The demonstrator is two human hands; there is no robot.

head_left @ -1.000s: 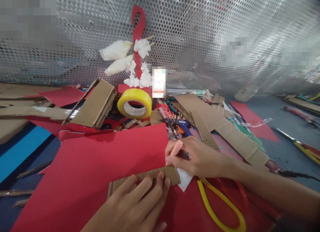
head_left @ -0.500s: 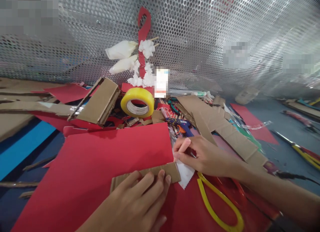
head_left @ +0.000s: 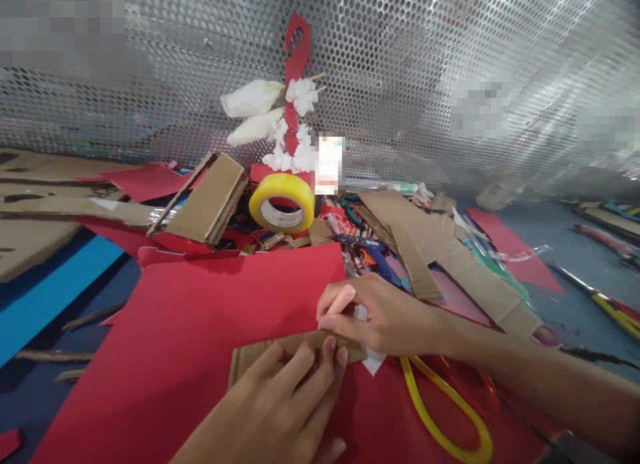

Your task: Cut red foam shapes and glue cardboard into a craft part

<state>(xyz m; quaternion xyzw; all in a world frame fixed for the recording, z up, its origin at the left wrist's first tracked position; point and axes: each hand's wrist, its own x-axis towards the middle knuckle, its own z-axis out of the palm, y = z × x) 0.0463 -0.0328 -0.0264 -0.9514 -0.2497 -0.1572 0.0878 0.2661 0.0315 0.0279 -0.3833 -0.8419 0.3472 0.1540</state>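
The left hand [head_left: 285,397] lies palm down, fingers slightly spread, its fingertips resting on a brown cardboard strip [head_left: 253,357] without gripping it. The strip lies on a large red sheet [head_left: 225,297], its right end beside a white scrap [head_left: 373,363]. The right hand [head_left: 375,314] is closed narrowly around a pale pink, pen-like item [head_left: 343,299], at the strip's far edge; the item's lower tip is hidden by the fingers, so contact with the sheet cannot be confirmed. A yellow loop handle [head_left: 413,401] lies on red material, near the right forearm. Beyond the red sheet's far edge are a roll of yellow tape [head_left: 287,185], tilted, and a blue glue gun [head_left: 380,254] among mixed scraps.
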